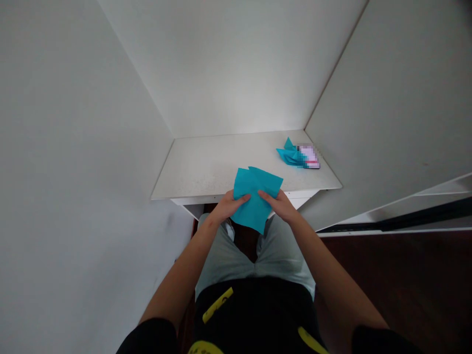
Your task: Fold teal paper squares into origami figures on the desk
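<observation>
The left hand [225, 205] and right hand [283, 204] are gripping a flat, angular, bright teal sheet of thin, paper-like material [254, 199] over the near edge of a white rectangular tabletop [199, 167], at nine and three o'clock on the sheet. Both thumbs are pressing its face; the other fingers are mostly hiding underneath, their curl impossible to tell. A crumpled or folded teal piece [289, 155] is lying at two o'clock. The step appears to be two-handed handling; the next move calls for even, gentle thumb pressure.

Blue paper [254, 209] in both hands [226, 204] [280, 202]
</observation>
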Demonstrator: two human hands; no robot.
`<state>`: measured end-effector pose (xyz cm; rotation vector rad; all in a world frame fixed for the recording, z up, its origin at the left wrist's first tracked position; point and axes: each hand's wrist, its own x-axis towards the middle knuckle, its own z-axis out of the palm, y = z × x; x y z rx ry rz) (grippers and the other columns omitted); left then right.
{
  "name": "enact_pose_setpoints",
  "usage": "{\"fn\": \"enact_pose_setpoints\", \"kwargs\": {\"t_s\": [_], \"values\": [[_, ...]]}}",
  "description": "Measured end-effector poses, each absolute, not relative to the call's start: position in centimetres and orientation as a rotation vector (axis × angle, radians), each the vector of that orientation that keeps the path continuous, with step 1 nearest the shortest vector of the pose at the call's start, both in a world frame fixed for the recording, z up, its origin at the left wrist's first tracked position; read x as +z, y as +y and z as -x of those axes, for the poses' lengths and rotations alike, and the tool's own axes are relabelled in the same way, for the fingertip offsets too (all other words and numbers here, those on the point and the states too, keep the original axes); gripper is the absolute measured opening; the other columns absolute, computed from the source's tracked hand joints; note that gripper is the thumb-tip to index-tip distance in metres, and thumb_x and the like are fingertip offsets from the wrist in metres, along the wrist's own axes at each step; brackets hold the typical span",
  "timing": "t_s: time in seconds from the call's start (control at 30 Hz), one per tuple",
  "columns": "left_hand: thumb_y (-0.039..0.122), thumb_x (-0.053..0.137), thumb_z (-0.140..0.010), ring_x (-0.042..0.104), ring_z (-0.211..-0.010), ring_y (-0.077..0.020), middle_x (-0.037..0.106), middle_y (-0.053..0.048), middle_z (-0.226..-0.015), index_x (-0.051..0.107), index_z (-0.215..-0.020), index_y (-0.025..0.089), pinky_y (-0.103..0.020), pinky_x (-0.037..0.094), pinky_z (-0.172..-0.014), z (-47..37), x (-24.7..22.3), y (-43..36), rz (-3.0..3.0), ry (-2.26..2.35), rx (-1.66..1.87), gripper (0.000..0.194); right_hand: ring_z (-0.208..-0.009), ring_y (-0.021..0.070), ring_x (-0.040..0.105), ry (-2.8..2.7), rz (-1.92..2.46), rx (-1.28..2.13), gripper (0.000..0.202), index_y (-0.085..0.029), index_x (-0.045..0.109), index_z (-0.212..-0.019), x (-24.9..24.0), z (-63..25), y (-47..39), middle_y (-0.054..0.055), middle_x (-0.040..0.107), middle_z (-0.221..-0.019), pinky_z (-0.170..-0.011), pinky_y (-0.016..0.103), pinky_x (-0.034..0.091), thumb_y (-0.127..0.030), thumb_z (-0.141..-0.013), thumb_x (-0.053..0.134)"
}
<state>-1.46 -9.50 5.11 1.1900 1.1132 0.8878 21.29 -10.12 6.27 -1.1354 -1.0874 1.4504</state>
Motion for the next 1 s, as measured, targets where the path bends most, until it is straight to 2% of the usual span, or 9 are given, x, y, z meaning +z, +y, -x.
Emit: {"fn": "enact_pose_setpoints", "kwargs": {"t_s": [0.1, 0.23, 0.3, 0.37, 0.5, 0.63, 0.73, 0.83, 1.0], "values": [[0.06, 0.092, -0.078, 0.076, -0.123, -0.0369, 0.081, -0.011, -0.131, 0.08, -0.126, 0.021, -0.051, 0.062, -0.109, 1.4, 5.2, -9.8, -1.111, 1.093, 0.866, 0.062, -0.123, 0.0348, 0.074, -0.95, 1.132, 1.44, 0.042, -0.03, 0.08, -0.106, 6.2, -21.4, -9.4, 0.006, 0.084, -0.115, -0.112, 0.055, 0.059, -0.063, -0.081, 0.088], [0.049, 0.088, -0.085, 0.076, -0.124, -0.0374, 0.08, -0.015, -0.132, 0.078, -0.126, 0.017, -0.053, 0.061, -0.11, 1.1, 6.0, -10.1, -0.842, 1.116, 0.911, 0.052, -0.134, 0.0312, 0.068, -0.887, 0.959, 1.509, 0.062, -0.032, 0.079, -0.114, 6.0, -21.3, -9.2, 0.005, 0.079, -0.133, -0.116, 0.051, 0.054, -0.086, -0.086, 0.067], [0.045, 0.084, -0.089, 0.077, -0.123, -0.0372, 0.081, -0.015, -0.13, 0.078, -0.126, 0.017, -0.054, 0.062, -0.109, 1.0, 6.3, -10.2, -0.736, 1.111, 0.925, 0.048, -0.133, 0.0288, 0.068, -0.919, 0.962, 1.527, 0.06, -0.034, 0.077, -0.123, 5.8, -21.0, -9.7, 0.004, 0.077, -0.138, -0.114, 0.048, 0.055, -0.081, -0.086, 0.07], [0.045, 0.084, -0.088, 0.077, -0.122, -0.0367, 0.081, -0.015, -0.129, 0.078, -0.125, 0.019, -0.054, 0.062, -0.109, 1.0, 6.6, -10.2, -0.704, 1.089, 0.922, 0.046, -0.124, 0.0263, 0.072, -0.943, 1.0, 1.538, 0.06, -0.039, 0.071, -0.135, 5.6, -20.7, -10.3, 0.001, 0.078, -0.131, -0.106, 0.043, 0.058, -0.066, -0.082, 0.084], [0.046, 0.085, -0.087, 0.077, -0.122, -0.035, 0.081, -0.015, -0.13, 0.078, -0.125, 0.02, -0.053, 0.061, -0.111, 1.1, 6.4, -10.2, -0.71, 1.072, 0.927, 0.047, -0.113, 0.0263, 0.073, -0.931, 1.006, 1.498, 0.079, -0.044, 0.058, -0.151, 5.7, -20.4, -11.0, -0.001, 0.078, -0.121, -0.096, 0.041, 0.062, -0.05, -0.079, 0.091], [0.049, 0.083, -0.089, 0.078, -0.117, -0.0326, 0.082, -0.014, -0.127, 0.079, -0.122, 0.016, -0.049, 0.062, -0.108, 1.7, 5.5, -9.8, -0.734, 1.147, 1.025, 0.047, -0.127, 0.0286, 0.066, -1.016, 1.059, 1.258, 0.057, -0.039, 0.069, -0.136, 5.7, -21.3, -10.1, 0.001, 0.074, -0.136, -0.101, 0.043, 0.061, -0.052, -0.083, 0.087], [0.054, 0.083, -0.087, 0.079, -0.111, -0.0334, 0.085, -0.012, -0.116, 0.083, -0.11, 0.015, -0.046, 0.065, -0.1, 3.0, 4.9, -9.3, -0.879, 1.294, 1.033, 0.046, -0.113, 0.0292, 0.069, -1.155, 1.169, 1.198, 0.038, -0.033, 0.079, -0.117, 5.8, -22.8, -9.1, 0.003, 0.078, -0.117, -0.09, 0.042, 0.063, -0.053, -0.085, 0.084], [0.059, 0.082, -0.085, 0.08, -0.105, -0.0346, 0.086, -0.01, -0.104, 0.084, -0.1, 0.016, -0.046, 0.065, -0.094, 4.8, 4.9, -8.5, -1.037, 1.428, 0.955, 0.045, -0.099, 0.0263, 0.068, -1.249, 1.214, 1.127, 0.035, -0.031, 0.082, -0.114, 6.1, -24.1, -8.0, 0.004, 0.076, -0.109, -0.083, 0.039, 0.062, -0.05, -0.085, 0.083], [0.062, 0.082, -0.085, 0.08, -0.102, -0.0341, 0.086, -0.012, -0.101, 0.083, -0.097, 0.016, -0.044, 0.065, -0.092, 6.2, 5.0, -7.3, -0.963, 1.491, 0.982, 0.048, -0.1, 0.0247, 0.065, -1.274, 1.19, 0.986, 0.035, -0.032, 0.084, -0.116, 6.1, -24.9, -6.8, 0.004, 0.071, -0.115, -0.086, 0.038, 0.06, -0.052, -0.088, 0.081]]}}
